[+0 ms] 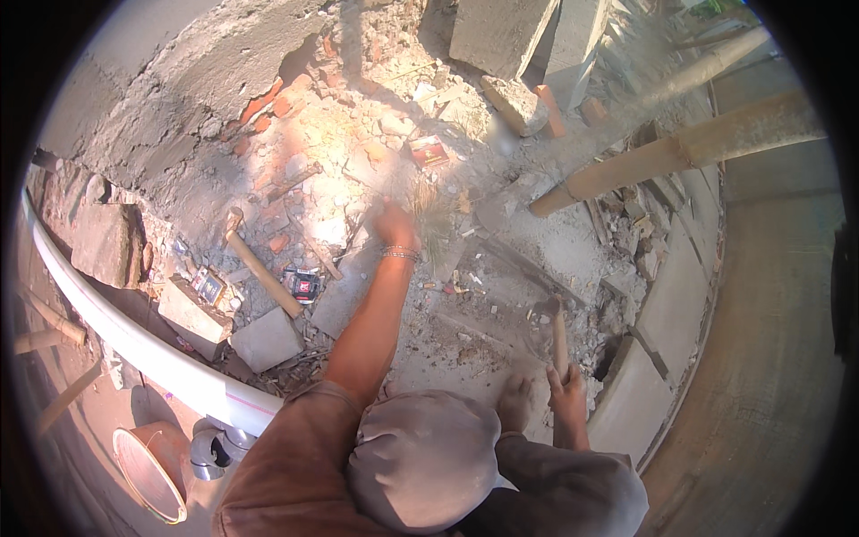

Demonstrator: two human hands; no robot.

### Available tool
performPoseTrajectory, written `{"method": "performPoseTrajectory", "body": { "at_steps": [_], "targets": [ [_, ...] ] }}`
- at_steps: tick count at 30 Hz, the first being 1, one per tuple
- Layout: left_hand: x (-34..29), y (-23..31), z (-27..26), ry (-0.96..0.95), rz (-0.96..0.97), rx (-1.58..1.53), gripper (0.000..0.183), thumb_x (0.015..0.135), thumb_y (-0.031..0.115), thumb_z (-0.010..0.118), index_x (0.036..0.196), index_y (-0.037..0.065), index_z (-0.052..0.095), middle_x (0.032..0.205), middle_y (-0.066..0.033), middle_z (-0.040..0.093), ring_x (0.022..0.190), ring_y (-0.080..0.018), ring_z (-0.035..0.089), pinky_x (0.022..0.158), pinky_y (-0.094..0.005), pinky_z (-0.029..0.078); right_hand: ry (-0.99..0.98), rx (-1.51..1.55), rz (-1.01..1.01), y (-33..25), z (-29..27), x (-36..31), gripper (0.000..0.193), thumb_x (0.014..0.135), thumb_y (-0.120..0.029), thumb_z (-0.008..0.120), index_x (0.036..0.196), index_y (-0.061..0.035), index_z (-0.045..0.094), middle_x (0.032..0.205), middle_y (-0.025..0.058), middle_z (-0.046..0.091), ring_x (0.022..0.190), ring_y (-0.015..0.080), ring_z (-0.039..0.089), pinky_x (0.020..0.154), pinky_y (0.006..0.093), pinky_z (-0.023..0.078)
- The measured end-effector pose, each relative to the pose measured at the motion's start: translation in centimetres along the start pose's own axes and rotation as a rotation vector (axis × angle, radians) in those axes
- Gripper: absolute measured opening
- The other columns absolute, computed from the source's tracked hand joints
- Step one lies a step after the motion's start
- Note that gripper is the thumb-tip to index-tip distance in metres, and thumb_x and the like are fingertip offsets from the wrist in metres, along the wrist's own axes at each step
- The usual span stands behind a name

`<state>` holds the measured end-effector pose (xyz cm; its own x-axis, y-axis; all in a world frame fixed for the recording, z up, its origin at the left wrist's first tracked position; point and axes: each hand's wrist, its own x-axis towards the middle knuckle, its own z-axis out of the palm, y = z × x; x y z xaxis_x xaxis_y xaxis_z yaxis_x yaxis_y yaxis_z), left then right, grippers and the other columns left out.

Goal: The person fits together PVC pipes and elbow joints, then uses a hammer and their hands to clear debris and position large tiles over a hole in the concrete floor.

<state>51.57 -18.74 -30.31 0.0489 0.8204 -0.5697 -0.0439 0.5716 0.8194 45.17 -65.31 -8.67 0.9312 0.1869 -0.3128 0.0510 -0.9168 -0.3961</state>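
My left hand (pixel 395 227) reaches forward into the sunlit rubble, a banded bracelet (pixel 400 254) at its wrist. Its fingers look curled downward, but glare and dust obscure whatever they grip. To the right, my right hand (pixel 568 398) is closed around the wooden handle of a hammer (pixel 560 342), its head pointing away from me near the dusty ground. A second wooden-handled hammer (pixel 264 275) lies on the debris left of my left forearm. Beside it rests a small dark packet (pixel 301 285). A red packet (pixel 429 151) lies beyond my left hand.
A rough concrete mass (pixel 170 116) rises at the far left. A white pipe (pixel 152 345) curves along the left, near an orange-brown bucket (pixel 150 470). Bamboo poles (pixel 671 161) slant in from the right. Concrete slabs (pixel 503 34) lean at the back; a loose block (pixel 267 340) lies nearer.
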Motion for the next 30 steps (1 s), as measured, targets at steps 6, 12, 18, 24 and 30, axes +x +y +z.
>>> {"method": "performPoseTrajectory", "body": {
  "at_steps": [6,12,18,24,30],
  "targets": [
    [-0.9,9.9,-8.9,0.083,0.430,0.369,0.053,0.106,0.035,0.047,0.112,-0.014,0.066,0.109,-0.0226,0.071,0.096,-0.0323,0.065,0.089,-0.0409,0.047,-0.176,-0.393,-0.464,-9.5,-2.7,3.2,0.044,0.089,-0.025,0.070,0.120,0.0010,0.052,0.094,0.0246,0.067,0.077,0.0433,0.069,0.069,0.0521,0.055],
    [-2.5,28.2,-15.2,0.066,0.456,-0.218,0.056,0.108,0.035,0.046,0.134,-0.014,0.055,0.134,-0.0238,0.061,0.122,-0.0299,0.059,0.108,-0.0375,0.043,-0.246,-0.555,-1.351,-26.2,1.3,5.5,0.036,0.086,-0.017,0.069,0.113,-0.0003,0.055,0.089,0.0156,0.061,0.063,0.0310,0.067,0.054,0.0417,0.056],
    [-2.9,36.6,-22.5,-0.027,0.699,-0.014,0.056,0.109,0.038,0.044,0.132,-0.012,0.058,0.132,-0.0225,0.065,0.125,-0.0301,0.061,0.111,-0.0379,0.043,-0.348,-0.837,-1.846,-35.6,6.5,9.0,0.026,0.089,-0.011,0.060,0.113,-0.0022,0.054,0.088,0.0150,0.059,0.068,0.0314,0.069,0.050,0.0398,0.057],
    [-5.3,35.7,-34.0,0.129,0.593,0.184,0.054,0.108,0.038,0.048,0.129,-0.011,0.061,0.124,-0.0204,0.069,0.118,-0.0260,0.065,0.106,-0.0365,0.047,-0.180,-1.353,-1.443,-36.6,12.0,23.8,0.049,0.097,-0.004,0.050,0.143,0.0089,0.039,0.100,0.0196,0.064,0.078,0.0271,0.072,0.056,0.0392,0.060],
    [-8.4,29.3,-38.1,0.189,0.523,0.469,0.048,0.108,0.037,0.051,0.125,-0.006,0.066,0.115,-0.0151,0.072,0.112,-0.0218,0.065,0.100,-0.0355,0.049,-0.407,-1.040,-1.719,-38.5,9.9,12.4,0.035,0.101,-0.006,0.045,0.133,0.0087,0.045,0.104,0.0217,0.065,0.079,0.0287,0.073,0.061,0.0393,0.062]
  ]
}}
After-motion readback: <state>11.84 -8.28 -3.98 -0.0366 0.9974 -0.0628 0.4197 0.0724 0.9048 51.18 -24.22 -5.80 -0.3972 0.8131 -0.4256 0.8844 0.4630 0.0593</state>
